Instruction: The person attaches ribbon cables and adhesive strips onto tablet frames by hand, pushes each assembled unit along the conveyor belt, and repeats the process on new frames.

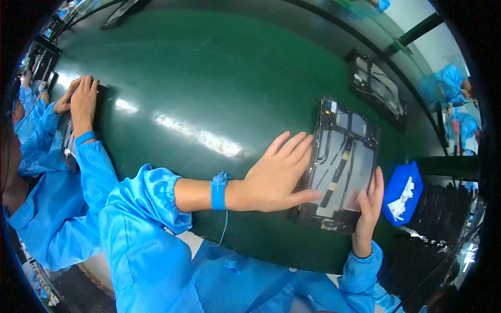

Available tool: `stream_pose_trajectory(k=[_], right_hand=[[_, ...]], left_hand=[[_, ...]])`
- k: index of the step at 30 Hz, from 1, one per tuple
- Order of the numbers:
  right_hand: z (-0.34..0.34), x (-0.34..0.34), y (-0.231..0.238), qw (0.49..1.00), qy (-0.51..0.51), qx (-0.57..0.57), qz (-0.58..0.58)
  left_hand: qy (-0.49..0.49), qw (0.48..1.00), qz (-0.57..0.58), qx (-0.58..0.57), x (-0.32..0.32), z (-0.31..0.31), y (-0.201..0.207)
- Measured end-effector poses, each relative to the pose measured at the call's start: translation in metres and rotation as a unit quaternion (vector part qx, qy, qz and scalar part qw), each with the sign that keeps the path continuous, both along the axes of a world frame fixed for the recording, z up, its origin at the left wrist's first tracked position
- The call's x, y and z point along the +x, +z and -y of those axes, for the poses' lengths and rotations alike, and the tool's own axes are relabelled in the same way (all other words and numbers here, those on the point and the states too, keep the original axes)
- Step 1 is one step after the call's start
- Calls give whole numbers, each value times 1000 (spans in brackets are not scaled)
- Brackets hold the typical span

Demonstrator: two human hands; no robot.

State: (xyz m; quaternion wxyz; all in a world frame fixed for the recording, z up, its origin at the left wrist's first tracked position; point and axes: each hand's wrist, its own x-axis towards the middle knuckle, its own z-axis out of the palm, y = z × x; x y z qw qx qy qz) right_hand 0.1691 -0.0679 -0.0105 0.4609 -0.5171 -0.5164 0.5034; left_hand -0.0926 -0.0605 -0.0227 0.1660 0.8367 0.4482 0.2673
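An opened tablet (359, 159) lies at the right of the green table, its inner side facing up. Dark cable strips, a grey plate and small circuit parts show in it. My left hand (279, 175), with a blue strap round its wrist, reaches to the tablet's left edge. Its fingers are stretched and spread, and the thumb lies over the tablet's lower left part. My right hand (369, 206) grips the tablet's lower right edge, thumb on top and fingers along the side.
A blue bin (389, 194) with small white pieces stands right of my right hand. Another opened device (378, 88) lies beyond the tablet on the green table (224, 78). At the left, a co-worker's hands (83, 99) rest on a dark device.
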Motion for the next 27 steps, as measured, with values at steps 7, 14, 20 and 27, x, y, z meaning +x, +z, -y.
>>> stream_pose_trajectory(k=[7,14,20,27], right_hand=[[3,-29,-1,994,-17,39,-102],[3,-15,-5,980,113,162,37],[4,-18,8,972,139,126,141],[6,-8,5,961,155,155,171]], left_hand=[[-118,807,504,-285,8,-14,15],[123,706,623,-314,-39,-106,53],[128,714,612,-316,-124,-236,34],[390,917,81,38,-163,-329,27]])
